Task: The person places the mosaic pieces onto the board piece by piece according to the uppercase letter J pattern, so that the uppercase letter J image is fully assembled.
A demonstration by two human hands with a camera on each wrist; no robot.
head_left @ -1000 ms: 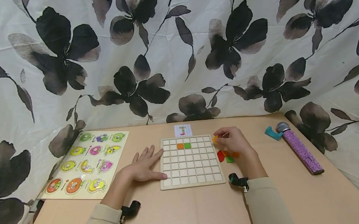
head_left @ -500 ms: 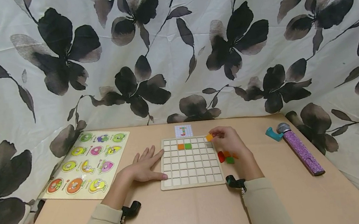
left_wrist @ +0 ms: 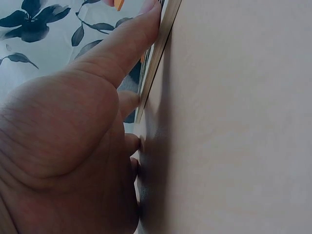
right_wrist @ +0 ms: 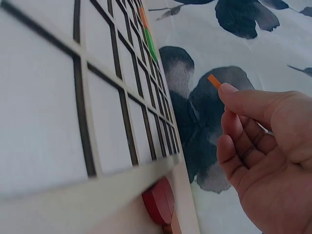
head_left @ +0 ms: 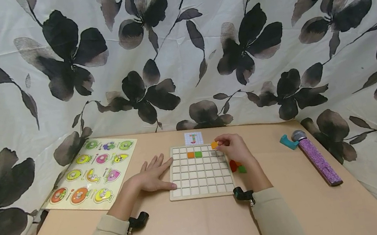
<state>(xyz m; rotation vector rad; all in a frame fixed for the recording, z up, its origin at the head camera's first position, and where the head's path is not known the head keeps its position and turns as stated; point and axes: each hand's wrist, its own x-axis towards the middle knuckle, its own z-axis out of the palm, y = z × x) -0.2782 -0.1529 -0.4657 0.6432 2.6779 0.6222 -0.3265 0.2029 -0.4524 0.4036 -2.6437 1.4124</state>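
- Gridded board (head_left: 197, 180): pale, flat on the table, divided into square cells; in the second row from the far edge, an orange tile (head_left: 191, 155) and a green tile (head_left: 198, 154) occupy adjoining cells.
- Loose pieces: a red piece (head_left: 233, 166) and a green piece (head_left: 242, 169) lie just beside the board's right edge, with some orange between them, partly hidden by the right hand.
- Table (head_left: 207, 227): light wood tone; a small pattern card (head_left: 193, 138) bearing a coloured figure lies just beyond the board, a fruit-picture sheet (head_left: 83, 181) to the left, and a glittery purple microphone (head_left: 319, 160) to the right, its head next to a turquoise object (head_left: 288, 142).
- Background: a white cloth (head_left: 179, 54) printed with dark flowers.
- Left hand (head_left: 151, 175): fingers extended and spread; thumb and a fingertip touch the board's left edge.
- Right hand (head_left: 234, 148): thumb and finger pinch an orange-yellow tile (head_left: 214, 145) above the board's far right part; in the right-wrist view the remaining fingers are curled and the tile is clear of the board.
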